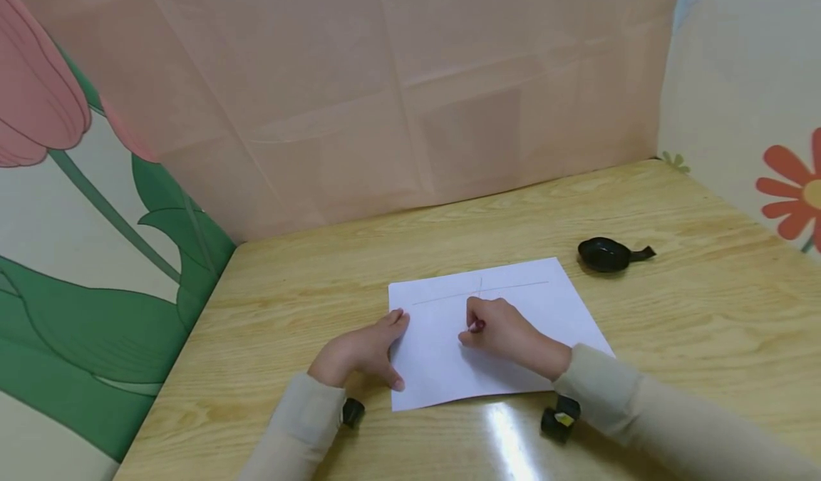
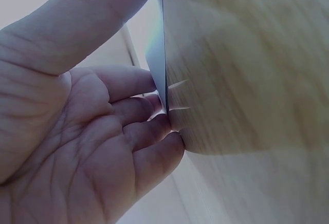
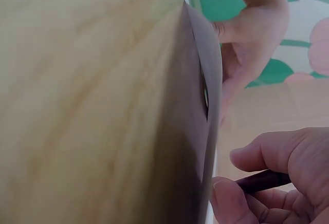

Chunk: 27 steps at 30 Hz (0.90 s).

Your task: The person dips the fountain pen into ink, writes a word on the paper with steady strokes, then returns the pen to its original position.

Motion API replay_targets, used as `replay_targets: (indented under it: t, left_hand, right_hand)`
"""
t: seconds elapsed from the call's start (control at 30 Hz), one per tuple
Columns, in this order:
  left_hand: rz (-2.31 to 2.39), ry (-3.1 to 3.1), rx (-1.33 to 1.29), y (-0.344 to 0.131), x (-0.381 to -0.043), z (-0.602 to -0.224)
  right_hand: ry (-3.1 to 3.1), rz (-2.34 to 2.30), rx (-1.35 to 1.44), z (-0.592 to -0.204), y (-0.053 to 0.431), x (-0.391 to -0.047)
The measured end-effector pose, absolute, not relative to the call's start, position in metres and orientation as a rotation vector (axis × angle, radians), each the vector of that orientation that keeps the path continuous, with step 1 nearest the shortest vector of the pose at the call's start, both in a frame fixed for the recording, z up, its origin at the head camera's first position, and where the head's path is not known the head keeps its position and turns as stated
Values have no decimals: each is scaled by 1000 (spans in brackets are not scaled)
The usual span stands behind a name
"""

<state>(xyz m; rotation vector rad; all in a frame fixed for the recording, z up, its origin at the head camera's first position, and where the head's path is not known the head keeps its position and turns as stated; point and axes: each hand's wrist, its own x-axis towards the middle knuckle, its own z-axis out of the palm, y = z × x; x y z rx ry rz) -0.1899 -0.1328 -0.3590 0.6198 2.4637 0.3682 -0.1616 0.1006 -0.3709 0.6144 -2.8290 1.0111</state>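
Observation:
A white sheet of paper (image 1: pixel 436 353) lies on the wooden table, with a long thin line across its upper part and a short upright stroke crossing it. My right hand (image 1: pixel 503 328) is over the middle of the sheet and grips a slim dark red pen (image 3: pixel 264 181) between thumb and fingers. The pen's tip is hidden behind the hand in the head view. At the sheet's left edge rests my left hand (image 1: pixel 368 353), thumb and fingers spread. In the left wrist view its fingertips (image 2: pixel 172 144) meet the table at the paper's edge.
A small glossy black pan-shaped thing (image 1: pixel 604 254) with a short handle stands right of the paper. Behind the wooden table (image 1: pixel 308 274) hangs a pinkish cloth (image 1: pixel 417 110). Flower-patterned panels (image 1: pixel 109 310) flank the table on both sides.

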Motion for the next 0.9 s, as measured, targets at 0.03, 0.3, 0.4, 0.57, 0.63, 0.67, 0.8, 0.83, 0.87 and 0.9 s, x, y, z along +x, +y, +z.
replay_targets:
  t: [0.03, 0.3, 0.4, 0.57, 0.63, 0.67, 0.8, 0.83, 0.87, 0.9]
  left_hand:
    - [367, 2464, 621, -133, -190, -359]
    - [351, 2473, 619, -132, -190, -360]
    - [352, 2473, 616, -132, -190, -360]
    - [351, 2477, 613, -132, -189, -359]
    - [350, 2477, 609, -132, -189, -359]
    - [350, 2476, 607, -132, -189, -359]
    - [357, 2473, 603, -132, -188, -358]
    - [356, 2472, 601, -132, -188, -358]
    - [357, 2471, 600, -131, -188, -358]
    - [359, 2470, 598, -131, -188, -358]
  right_hand:
    - [-2828, 1009, 620, -371, 100, -161]
    - [-2802, 1034, 676, -372, 96, -153]
    - [-2790, 1032, 692, -371, 95, -151]
    - [-2765, 1031, 739, -373, 94, -148]
    - [-2752, 1031, 764, -375, 93, -147]
    - [-2747, 1029, 775, -375, 93, -146]
    - [-2740, 1037, 810, -376, 91, -144]
    - [-2743, 1044, 815, -376, 90, -143]
    - [-2748, 1054, 821, -375, 90, -142]
    - [-2754, 1064, 827, -375, 89, -142]
